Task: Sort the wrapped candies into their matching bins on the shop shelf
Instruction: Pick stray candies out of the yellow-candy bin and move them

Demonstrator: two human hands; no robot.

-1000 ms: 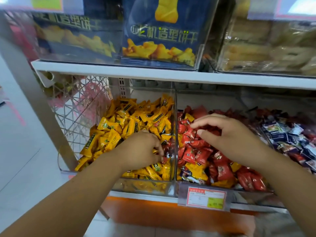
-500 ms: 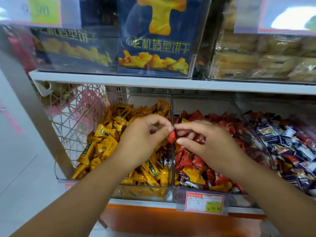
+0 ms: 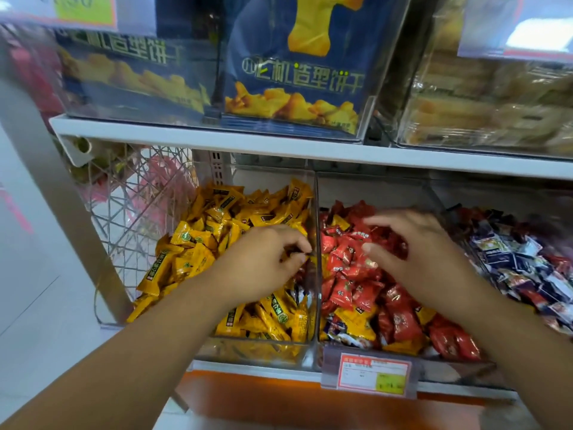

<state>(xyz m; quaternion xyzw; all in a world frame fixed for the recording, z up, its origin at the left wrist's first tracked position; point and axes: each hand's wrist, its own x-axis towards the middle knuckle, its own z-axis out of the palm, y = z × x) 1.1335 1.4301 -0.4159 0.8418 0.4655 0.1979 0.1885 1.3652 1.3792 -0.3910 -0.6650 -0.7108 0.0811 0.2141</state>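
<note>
Clear bins stand side by side on the lower shelf. The left bin [image 3: 248, 349] is full of yellow wrapped candies [image 3: 192, 240]. The middle bin [image 3: 372, 187] holds red wrapped candies [image 3: 344, 290], with a few yellow candies [image 3: 356, 321] and a blue-white one [image 3: 336, 328] mixed in near its front. My left hand [image 3: 263, 265] hovers over the yellow bin by the divider [image 3: 316, 212]; its fingers are loosely curled and I see nothing in them. My right hand [image 3: 415, 252] is spread above the red candies, holding nothing.
A third bin at the right holds dark blue and white candies [image 3: 524, 262]. A price tag [image 3: 372, 375] hangs on the middle bin's front. The white upper shelf [image 3: 279, 145] overhangs the bins and carries biscuit boxes. A wire rack [image 3: 133, 212] stands at the left.
Half a second ago both hands pinched a red candy together at the divider. Now they are apart: the right hand has opened over the red bin, and the left has dropped back over the yellow bin.
</note>
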